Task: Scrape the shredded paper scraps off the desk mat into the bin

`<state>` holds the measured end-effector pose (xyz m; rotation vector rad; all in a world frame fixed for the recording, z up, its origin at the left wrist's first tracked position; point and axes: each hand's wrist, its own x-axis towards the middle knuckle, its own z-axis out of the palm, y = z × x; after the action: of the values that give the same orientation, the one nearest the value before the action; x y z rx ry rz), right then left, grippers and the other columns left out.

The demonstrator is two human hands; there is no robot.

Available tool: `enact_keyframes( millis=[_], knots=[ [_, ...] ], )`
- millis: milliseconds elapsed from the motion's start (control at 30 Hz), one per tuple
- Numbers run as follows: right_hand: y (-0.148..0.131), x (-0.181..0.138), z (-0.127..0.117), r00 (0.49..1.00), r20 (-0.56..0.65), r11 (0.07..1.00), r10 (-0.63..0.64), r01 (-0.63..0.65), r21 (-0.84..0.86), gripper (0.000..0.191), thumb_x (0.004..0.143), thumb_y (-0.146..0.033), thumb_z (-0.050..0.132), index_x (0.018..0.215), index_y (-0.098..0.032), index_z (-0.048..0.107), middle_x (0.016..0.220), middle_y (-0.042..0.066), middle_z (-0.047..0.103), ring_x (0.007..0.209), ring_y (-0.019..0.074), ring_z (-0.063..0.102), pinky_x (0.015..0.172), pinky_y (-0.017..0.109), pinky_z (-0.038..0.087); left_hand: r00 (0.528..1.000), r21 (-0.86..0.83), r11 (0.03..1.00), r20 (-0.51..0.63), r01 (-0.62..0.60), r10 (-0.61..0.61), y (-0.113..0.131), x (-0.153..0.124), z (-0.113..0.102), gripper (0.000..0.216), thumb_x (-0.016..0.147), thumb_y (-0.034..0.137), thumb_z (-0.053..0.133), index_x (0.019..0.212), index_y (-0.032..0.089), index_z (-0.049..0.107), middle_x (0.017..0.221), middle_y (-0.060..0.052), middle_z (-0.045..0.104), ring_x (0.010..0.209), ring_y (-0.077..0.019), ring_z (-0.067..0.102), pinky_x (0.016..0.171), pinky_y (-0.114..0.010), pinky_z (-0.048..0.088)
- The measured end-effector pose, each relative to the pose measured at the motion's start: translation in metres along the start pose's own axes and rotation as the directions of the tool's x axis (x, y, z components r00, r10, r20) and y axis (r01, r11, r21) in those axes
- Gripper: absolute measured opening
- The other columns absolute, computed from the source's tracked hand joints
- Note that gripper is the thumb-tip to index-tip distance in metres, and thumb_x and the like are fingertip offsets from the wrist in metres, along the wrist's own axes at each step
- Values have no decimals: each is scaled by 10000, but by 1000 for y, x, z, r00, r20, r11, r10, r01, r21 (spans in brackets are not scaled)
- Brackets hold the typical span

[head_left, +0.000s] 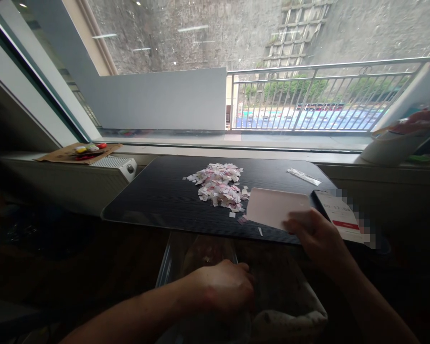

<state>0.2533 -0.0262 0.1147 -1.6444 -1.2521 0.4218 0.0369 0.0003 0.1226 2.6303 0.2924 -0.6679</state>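
A pile of small white and pink paper scraps [220, 185] lies on the black table [165, 196]. My right hand [317, 238] grips a flat pale pink card [275, 207], whose edge rests on the table just right of the pile. My left hand [225, 289] is closed below the table's front edge, gripping the rim of a clear plastic bag [186, 263] held open under the edge. A couple of loose scraps [260, 231] lie near the table's front edge.
A phone [338, 215] with a lit screen lies at the table's right edge. A thin white wrapper [304, 176] lies at the back right. A cardboard sheet with small coloured items [79, 152] rests on the sill at left. A white pot [390, 145] stands on the right sill.
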Motion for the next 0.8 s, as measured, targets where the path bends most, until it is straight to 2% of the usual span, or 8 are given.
enact_keyframes(
  millis=[133, 300, 433, 500, 633, 800],
  knots=[
    [-1, 0, 15, 996, 85, 1000, -28, 28, 7, 192, 789, -413, 628, 853, -233, 651, 746, 28, 740, 679, 234, 690, 675, 357, 536, 1000, 11, 1000, 5, -14, 14, -2, 0, 1, 169, 738, 153, 610, 866, 173, 718, 988, -83, 702, 997, -270, 614, 496, -299, 327],
    [0, 0, 12, 999, 47, 1000, -16, 17, -24, 228, 793, -442, 655, 877, -230, 662, 773, 32, 750, 692, 231, 695, 679, 354, 544, 1000, 27, 999, -1, -22, 22, -1, 0, 0, 128, 730, 159, 627, 834, 179, 699, 1013, -77, 707, 1004, -271, 622, 502, -299, 327],
    [-2, -1, 12, 993, 115, 999, -31, 27, 39, 194, 791, -419, 664, 854, -236, 662, 747, 19, 744, 676, 227, 691, 667, 348, 550, 1000, 24, 1000, 14, -16, 15, 0, 0, -1, 162, 742, 162, 617, 875, 184, 708, 1045, -79, 709, 1031, -276, 616, 486, -289, 319],
    [0, -1, 8, 996, 79, 998, -31, 28, 48, 196, 786, -421, 675, 866, -243, 669, 771, 24, 756, 693, 234, 700, 674, 351, 563, 1000, 24, 1000, 6, -13, 13, 1, 0, -1, 173, 734, 168, 622, 880, 192, 711, 1062, -75, 709, 1028, -276, 614, 480, -288, 317],
    [14, 0, -14, 999, -28, 999, 20, -21, -42, 180, 771, -422, 681, 827, -251, 673, 735, 21, 737, 679, 246, 693, 646, 358, 562, 1000, 18, 1000, 26, 8, -9, 2, -1, -4, 182, 719, 164, 605, 871, 193, 701, 1079, -68, 709, 1051, -274, 606, 487, -286, 320],
    [36, -3, -35, 995, 6, 995, 95, -95, -10, 203, 740, -435, 709, 813, -247, 692, 752, 25, 745, 725, 259, 692, 674, 371, 558, 999, 21, 1000, 52, 15, -16, 3, -5, -8, 171, 696, 184, 615, 849, 193, 691, 1021, -77, 707, 1024, -280, 608, 498, -297, 319]
  ],
)
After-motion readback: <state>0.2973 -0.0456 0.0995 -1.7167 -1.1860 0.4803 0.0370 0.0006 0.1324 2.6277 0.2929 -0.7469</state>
